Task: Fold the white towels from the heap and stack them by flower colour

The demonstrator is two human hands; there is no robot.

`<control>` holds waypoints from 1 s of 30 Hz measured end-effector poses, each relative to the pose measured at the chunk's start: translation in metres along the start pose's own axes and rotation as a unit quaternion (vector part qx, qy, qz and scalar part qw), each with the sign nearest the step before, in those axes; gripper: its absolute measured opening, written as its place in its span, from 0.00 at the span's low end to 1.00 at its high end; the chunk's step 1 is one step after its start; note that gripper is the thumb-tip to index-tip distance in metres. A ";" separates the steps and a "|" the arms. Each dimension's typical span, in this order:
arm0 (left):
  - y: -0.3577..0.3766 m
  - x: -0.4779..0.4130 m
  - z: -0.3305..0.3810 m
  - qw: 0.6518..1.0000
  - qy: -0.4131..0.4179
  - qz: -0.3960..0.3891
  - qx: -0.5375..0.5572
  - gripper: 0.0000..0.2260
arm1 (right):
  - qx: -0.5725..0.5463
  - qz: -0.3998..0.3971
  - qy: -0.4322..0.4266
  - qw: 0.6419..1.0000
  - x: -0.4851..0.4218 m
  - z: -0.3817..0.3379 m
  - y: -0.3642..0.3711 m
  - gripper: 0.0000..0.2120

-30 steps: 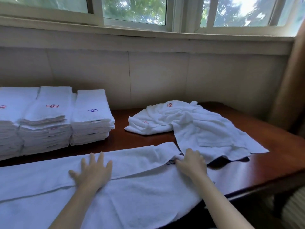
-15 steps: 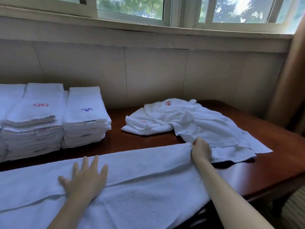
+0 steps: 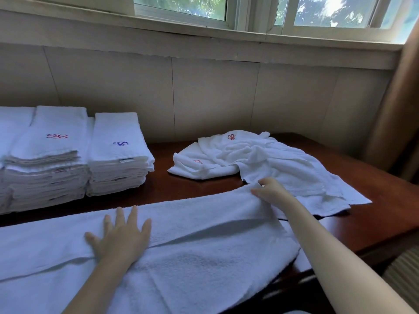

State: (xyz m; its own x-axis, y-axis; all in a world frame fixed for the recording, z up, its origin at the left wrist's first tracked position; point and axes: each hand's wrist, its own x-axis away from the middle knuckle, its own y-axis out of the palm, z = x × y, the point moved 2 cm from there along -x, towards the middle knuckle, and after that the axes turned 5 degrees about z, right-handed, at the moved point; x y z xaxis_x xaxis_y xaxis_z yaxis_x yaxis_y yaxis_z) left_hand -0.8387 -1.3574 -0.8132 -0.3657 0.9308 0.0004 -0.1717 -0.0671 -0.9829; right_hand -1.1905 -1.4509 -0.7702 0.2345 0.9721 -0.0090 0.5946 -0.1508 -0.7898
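Since half a second ago the right hand [image 3: 271, 191] has carried the towel's far right corner a little farther from the body, and the folded flap now lies smoother; the left hand [image 3: 120, 234] has stayed flat, fingers spread, pressing the towel [image 3: 204, 257]. That right hand pinches the corner between thumb and curled fingers, though the grip itself is partly hidden by cloth. Cut off at the left and bottom edges, the towel's full length cannot be seen, and no flower shows on it. Its long axis runs left to right across the front of the dark wooden table [image 3: 374, 218], passing under both hands. Just beyond the right hand lies the heap [image 3: 260, 159] of crumpled white towels, with two small red flowers showing. Well beyond the left hand stand folded stacks: one topped by a red flower [image 3: 45, 159], one just right of it topped by a blue flower [image 3: 118, 155], and a further stack cut off at the left edge. Behind them runs a pale panelled wall under a window [image 3: 317, 12] with greenery outside.
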 end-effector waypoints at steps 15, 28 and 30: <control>-0.004 0.010 -0.014 0.999 0.048 -0.007 -0.016 0.36 | 0.338 0.113 -0.040 0.934 0.024 -0.012 0.017 0.20; -0.013 -0.023 -0.085 0.999 -0.041 0.023 0.013 0.30 | 0.221 -0.064 -0.148 0.962 0.068 -0.060 0.103 0.29; -0.024 -0.029 -0.137 0.994 -0.099 0.037 0.010 0.28 | 0.222 -0.069 -0.153 0.960 0.063 -0.060 0.104 0.29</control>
State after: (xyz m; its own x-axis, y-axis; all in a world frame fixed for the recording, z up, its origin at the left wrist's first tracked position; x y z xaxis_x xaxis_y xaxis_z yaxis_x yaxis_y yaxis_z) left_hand -0.6988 -1.3341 -0.8151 -0.5512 0.8338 -0.0325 -0.1552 -0.1407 -0.9778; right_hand -1.0673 -1.4158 -0.8163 -0.0999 0.9949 -0.0115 0.2007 0.0088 -0.9796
